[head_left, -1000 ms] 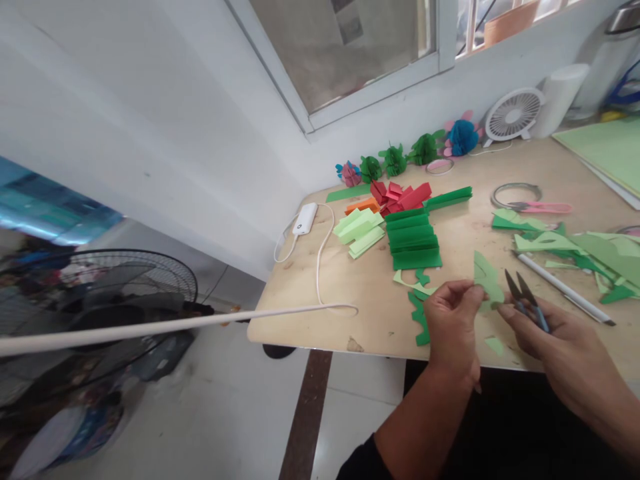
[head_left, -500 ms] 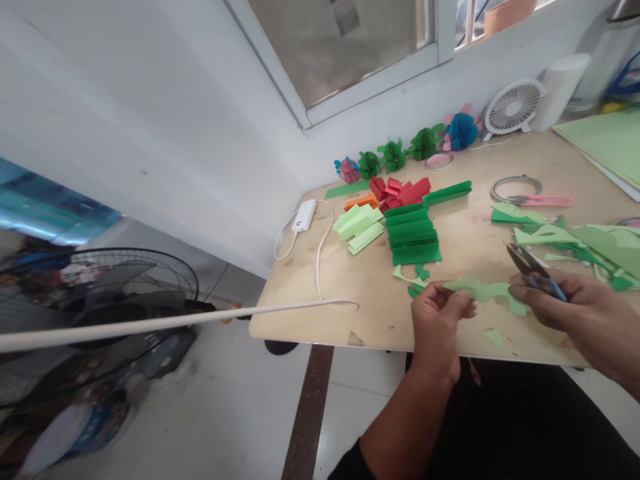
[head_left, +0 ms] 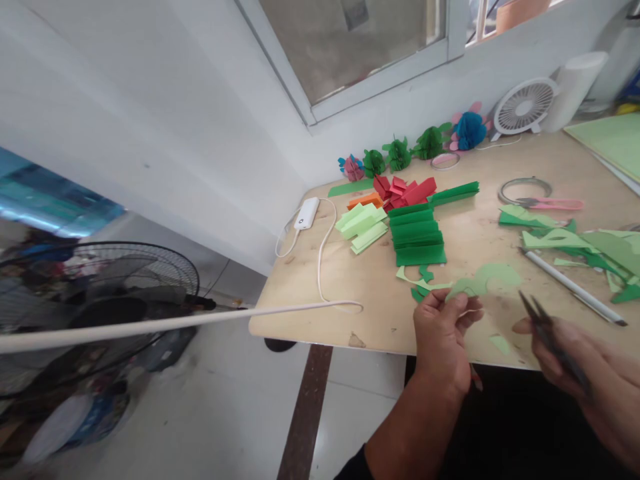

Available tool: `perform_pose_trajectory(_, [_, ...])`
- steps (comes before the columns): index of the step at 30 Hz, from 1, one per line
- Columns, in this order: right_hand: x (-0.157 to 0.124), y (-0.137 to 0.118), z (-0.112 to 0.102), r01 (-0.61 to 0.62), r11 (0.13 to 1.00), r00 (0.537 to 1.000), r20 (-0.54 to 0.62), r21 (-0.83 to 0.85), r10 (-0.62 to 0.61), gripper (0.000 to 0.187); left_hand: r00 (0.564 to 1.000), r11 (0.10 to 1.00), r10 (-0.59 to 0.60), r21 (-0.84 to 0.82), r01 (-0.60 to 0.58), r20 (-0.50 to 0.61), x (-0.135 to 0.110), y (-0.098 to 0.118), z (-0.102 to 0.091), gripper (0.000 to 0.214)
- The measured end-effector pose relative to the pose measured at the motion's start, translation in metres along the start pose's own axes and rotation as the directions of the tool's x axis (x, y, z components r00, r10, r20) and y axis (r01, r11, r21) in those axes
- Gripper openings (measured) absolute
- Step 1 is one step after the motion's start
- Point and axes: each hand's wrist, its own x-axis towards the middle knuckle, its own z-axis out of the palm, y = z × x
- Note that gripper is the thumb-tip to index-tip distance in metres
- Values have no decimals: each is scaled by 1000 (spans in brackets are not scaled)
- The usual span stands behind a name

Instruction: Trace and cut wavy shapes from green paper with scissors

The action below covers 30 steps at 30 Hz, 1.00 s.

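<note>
My left hand (head_left: 445,327) pinches a light green paper cutout (head_left: 466,287) between thumb and fingers, just above the table's front edge. The paper has rounded outlines, and a pale round part (head_left: 500,275) shows beyond it; whether they are joined I cannot tell. To the right, my right hand (head_left: 575,360) is wrapped round dark-bladed thread snips (head_left: 550,340), blurred by motion. Their tips point up and left, apart from the paper. Under the left hand's far side lie green offcuts (head_left: 423,283). A small light green scrap (head_left: 500,344) rests between the hands.
Folded dark green (head_left: 417,237), light green (head_left: 363,227) and red (head_left: 405,191) paper lies mid-table. Paper figures (head_left: 430,141) line the wall near a small white fan (head_left: 525,108). A white pen (head_left: 575,287), pink snips (head_left: 555,203) and green scraps (head_left: 600,250) lie right. A white cable (head_left: 200,322) crosses left.
My right hand has drawn down and right with the snips, away from the paper, uncovering the white pen. The cutout in my left hand has shifted and shows a rounder outline.
</note>
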Motion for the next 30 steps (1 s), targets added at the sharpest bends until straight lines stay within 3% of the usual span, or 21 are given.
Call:
perform_pose_trajectory(3, [-8,4,8,-153,988,983,105,-12,153,47,1000,999,-13,-35,13,-2,-4,-2,3,33])
perform_pose_trajectory(6, [-10,-1,16,-219,976,969,120,7,216,47,999,998,-31,-55,32,5,-8,-3,6,34])
perform_pose_trajectory(16, [-8,-4,24,-106,993,979,180,44,97,50,1000,1000,5,23,-4,-7,-7,-9,6,30])
perform_pose_trajectory(20, [-6,0,26,-120,992,964,242,32,109,54,1000,1000,14,15,-14,-14,-9,-6,8,28])
perform_pose_trajectory(30, [-5,11,22,-165,985,962,231,57,148,54,1000,999,12,34,-11,-26,-8,-5,7,32])
